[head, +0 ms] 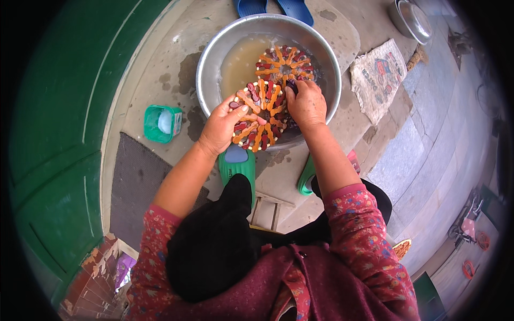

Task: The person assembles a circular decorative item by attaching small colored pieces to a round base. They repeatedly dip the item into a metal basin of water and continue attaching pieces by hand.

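A wide metal basin (204,80) with cloudy water stands before me. My left hand (222,125) grips a round trivet-like mat (263,94) of orange and dark red pieces with cream beads, tilted over the basin's near side. Its thumb lies on top of the pieces. Across from it, my right hand (308,103) pinches a small dark purple thing (292,85) at the mat's right edge; whether it is a cloth or a scrubber is unclear. A second, similar round mat (277,71) lies in the basin just beyond, partly hidden by the first mat and my right hand.
On the left stands a green plastic tub (150,124) with a whitish lump inside, near a dark floor mat (134,168) and a green door (52,120). Blue slippers (253,7) lie beyond the basin. To the right are a printed sack (379,80) and metal bowls (413,22).
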Demonstrator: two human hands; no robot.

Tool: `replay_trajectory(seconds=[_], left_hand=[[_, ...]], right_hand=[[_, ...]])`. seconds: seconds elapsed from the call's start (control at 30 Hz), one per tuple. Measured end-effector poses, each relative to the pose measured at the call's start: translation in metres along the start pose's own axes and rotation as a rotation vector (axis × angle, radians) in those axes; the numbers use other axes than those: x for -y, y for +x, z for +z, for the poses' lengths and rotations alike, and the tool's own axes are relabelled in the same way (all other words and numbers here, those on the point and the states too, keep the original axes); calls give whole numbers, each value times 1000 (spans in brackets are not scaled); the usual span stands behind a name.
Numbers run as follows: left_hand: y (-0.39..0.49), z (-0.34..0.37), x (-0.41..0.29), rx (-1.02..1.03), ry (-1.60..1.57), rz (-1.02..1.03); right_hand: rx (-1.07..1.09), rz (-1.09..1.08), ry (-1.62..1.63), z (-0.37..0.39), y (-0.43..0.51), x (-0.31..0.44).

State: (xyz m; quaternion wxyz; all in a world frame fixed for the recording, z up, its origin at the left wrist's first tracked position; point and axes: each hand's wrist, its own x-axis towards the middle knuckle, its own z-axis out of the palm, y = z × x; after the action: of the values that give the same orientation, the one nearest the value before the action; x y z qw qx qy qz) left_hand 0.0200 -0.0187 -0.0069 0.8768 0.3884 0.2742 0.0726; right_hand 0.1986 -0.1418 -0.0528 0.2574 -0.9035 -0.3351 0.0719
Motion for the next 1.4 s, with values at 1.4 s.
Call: replay_trajectory(seconds=[1.4], left_hand=[[-3,47,-11,89,31,72]], right_hand=[[262,34,708,-104,-5,36]])
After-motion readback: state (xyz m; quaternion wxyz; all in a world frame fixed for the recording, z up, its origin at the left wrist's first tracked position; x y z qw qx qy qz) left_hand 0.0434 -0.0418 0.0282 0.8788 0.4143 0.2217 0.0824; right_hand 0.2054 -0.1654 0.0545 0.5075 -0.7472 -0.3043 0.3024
